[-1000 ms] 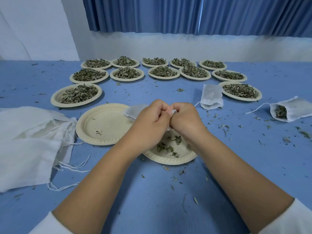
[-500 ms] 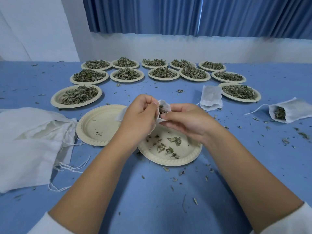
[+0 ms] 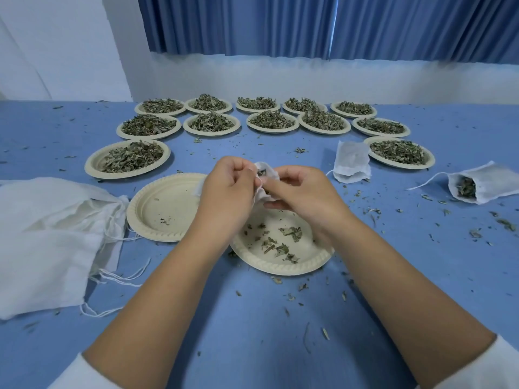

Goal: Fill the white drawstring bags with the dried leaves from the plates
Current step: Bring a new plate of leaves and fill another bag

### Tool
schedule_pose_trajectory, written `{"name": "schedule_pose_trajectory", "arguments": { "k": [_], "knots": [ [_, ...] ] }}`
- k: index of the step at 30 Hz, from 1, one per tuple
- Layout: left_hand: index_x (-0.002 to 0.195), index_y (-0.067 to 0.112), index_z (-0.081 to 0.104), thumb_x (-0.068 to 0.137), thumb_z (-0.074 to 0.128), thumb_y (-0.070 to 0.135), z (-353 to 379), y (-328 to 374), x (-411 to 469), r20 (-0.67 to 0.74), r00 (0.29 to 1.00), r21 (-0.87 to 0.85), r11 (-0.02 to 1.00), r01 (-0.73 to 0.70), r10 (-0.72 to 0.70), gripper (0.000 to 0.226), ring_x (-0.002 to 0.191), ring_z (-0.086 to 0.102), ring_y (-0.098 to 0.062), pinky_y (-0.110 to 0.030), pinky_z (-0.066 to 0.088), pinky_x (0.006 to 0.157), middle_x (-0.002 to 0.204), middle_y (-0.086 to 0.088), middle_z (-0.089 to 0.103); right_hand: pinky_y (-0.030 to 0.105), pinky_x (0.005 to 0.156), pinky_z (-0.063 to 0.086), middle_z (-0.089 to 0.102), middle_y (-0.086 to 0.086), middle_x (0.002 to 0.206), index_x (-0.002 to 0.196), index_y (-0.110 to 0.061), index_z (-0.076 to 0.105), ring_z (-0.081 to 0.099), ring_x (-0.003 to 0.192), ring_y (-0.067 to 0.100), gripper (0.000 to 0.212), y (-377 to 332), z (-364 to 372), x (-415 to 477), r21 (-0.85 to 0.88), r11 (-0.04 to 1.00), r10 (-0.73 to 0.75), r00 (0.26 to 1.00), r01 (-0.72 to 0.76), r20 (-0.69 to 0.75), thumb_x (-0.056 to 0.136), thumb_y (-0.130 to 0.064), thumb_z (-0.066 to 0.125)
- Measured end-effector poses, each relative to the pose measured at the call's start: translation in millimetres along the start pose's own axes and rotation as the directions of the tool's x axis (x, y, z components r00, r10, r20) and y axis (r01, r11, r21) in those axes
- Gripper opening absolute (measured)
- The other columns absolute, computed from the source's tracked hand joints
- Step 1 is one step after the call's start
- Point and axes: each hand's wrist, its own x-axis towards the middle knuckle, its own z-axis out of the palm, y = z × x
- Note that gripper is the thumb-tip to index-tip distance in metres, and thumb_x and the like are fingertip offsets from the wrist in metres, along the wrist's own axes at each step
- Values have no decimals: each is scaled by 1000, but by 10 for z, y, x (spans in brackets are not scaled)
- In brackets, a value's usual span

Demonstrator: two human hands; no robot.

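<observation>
Both hands (image 3: 264,192) on small bag (image 3: 266,175)

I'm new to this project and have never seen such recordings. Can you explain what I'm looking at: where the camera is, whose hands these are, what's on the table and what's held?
No machine here: a person works with bare hands, and one camera worn on their head looks forward and down. The left hand and right hand both pinch a small white drawstring bag above a nearly emptied plate. On the blue table lie an almost bare plate, heaped plates of dried leaves, a filled bag on its side, another small bag, and a pile of white cloth at left.
</observation>
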Motion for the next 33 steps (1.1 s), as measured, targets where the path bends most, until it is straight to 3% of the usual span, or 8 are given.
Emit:
{"name": "schedule_pose_trajectory", "arguments": {
  "k": [3, 6, 11, 16, 19, 23, 28, 33],
  "knots": [
    [81, 15, 52, 100, 44, 15, -51, -7, 61, -87, 996, -48, 999, 12, -16, 21, 31, 34, -1, -14, 26, 36, 43, 12, 47, 21, 56, 54, 68, -2, 83, 101, -15, 69, 65, 64, 8, 23, -131, -173, -6, -111, 988, 113, 993, -109, 31, 94, -35, 62],
    [79, 17, 50, 99, 43, 13, -99, -19, 92, -136, 990, -84, 996, 14, -25, 22, 32, 32, -4, -15, 25, 35, 43, 12, 44, 26, 47, 52, 64, 6, 74, 97, -8, 65, 57, 52, 15, 26, -192, -320, -31, -239, 950, 224, 973, -204, 61, 102, -27, 47],
    [79, 19, 51, 99, 45, 16, -93, -73, 115, -142, 990, -53, 999, -2, -5, 21, 35, 34, -5, -19, 27, 39, 50, 8, 47, 30, 61, 54, 70, 17, 83, 95, -2, 64, 64, 54, 18, 22, -84, -260, -111, -702, 702, 259, 961, -119, 95, 97, -12, 45],
    [80, 19, 52, 98, 45, 15, -77, -95, 126, -150, 989, -52, 998, -20, 12, 19, 36, 34, -6, -20, 28, 40, 48, 10, 48, 28, 72, 59, 66, 7, 86, 96, -12, 65, 67, 67, 14, 22, -99, -135, -147, -516, 854, 266, 907, -65, 326, 94, -2, 46],
    [81, 19, 52, 98, 46, 15, -81, -92, 120, -155, 988, -57, 998, -23, 14, 18, 36, 35, -5, -18, 28, 39, 48, 11, 49, 35, 76, 56, 67, -3, 102, 104, -28, 66, 64, 79, 11, 32, -151, -300, -145, -609, 789, 246, 871, 75, 426, 83, -4, 63],
    [81, 20, 52, 98, 46, 15, -72, -91, 118, -143, 990, -73, 997, -18, 8, 19, 38, 36, -7, -21, 28, 42, 59, 4, 53, 23, 81, 53, 57, -19, 113, 115, -44, 60, 59, 91, 0, 52, -114, -350, -144, -717, 680, 331, 808, 153, 487, 74, -24, 83],
    [82, 21, 52, 99, 47, 14, -70, -91, 109, -146, 989, -81, 996, -24, 12, 18, 42, 38, -8, -23, 29, 46, 65, 3, 56, 39, 86, 56, 61, -5, 112, 122, -36, 58, 66, 88, 15, 56, 42, -139, -86, -706, 685, 188, 894, 176, 406, 73, -33, 85],
    [84, 21, 53, 99, 48, 16, -64, -95, 119, -163, 986, -70, 997, -34, 23, 17, 46, 42, -8, -25, 32, 50, 67, 5, 58, 18, 89, 42, 53, -15, 110, 124, -24, 63, 53, 98, 4, 51, 125, -46, -73, -715, 620, 42, 897, 323, 440, 78, -36, 80]
  ]
}}
